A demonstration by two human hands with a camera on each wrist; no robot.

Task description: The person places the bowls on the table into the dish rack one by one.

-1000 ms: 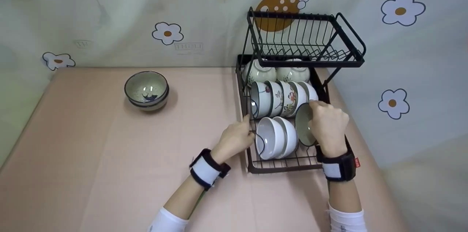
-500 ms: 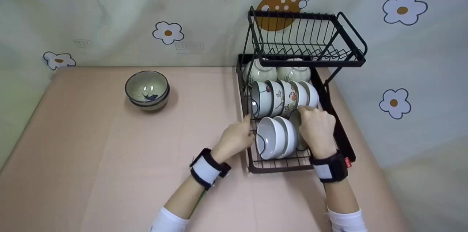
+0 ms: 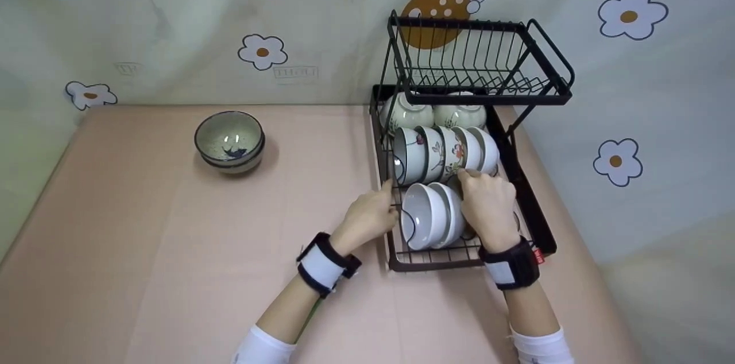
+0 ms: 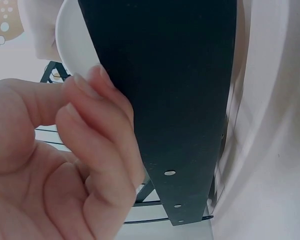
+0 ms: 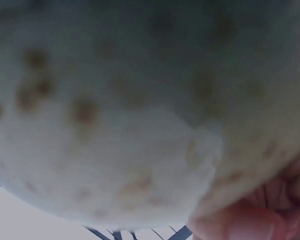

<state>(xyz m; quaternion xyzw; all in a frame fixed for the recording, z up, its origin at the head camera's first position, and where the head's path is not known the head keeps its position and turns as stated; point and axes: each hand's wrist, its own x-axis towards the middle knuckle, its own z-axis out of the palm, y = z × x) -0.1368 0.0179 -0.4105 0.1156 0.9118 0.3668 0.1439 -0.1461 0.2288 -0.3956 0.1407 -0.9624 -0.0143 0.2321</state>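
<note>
My right hand (image 3: 489, 203) grips the rim of a bowl, mostly hidden under the fingers in the head view. Close up in the right wrist view, that bowl (image 5: 115, 150) shows a pale, brown-speckled outside, with a thumb or finger (image 5: 245, 222) at its edge. It stands on edge just right of two nested white bowls (image 3: 424, 217) in the front of a black dish rack (image 3: 436, 266). My left hand (image 3: 367, 216) holds the rack's left side; its curled fingers (image 4: 102, 150) lie against the black side panel (image 4: 175, 90) in the left wrist view.
Behind the white bowls, several patterned bowls (image 3: 439, 151) stand on edge in a row. Two upturned bowls (image 3: 410, 114) sit at the back, under the upper wire shelf (image 3: 476, 59). A stack of greenish bowls (image 3: 229, 140) stands on the table's left, near the back wall.
My right hand has moved left with the bowl, bringing it from the rack's right side close to the white bowls. My left hand has stayed at the rack's left edge.
</note>
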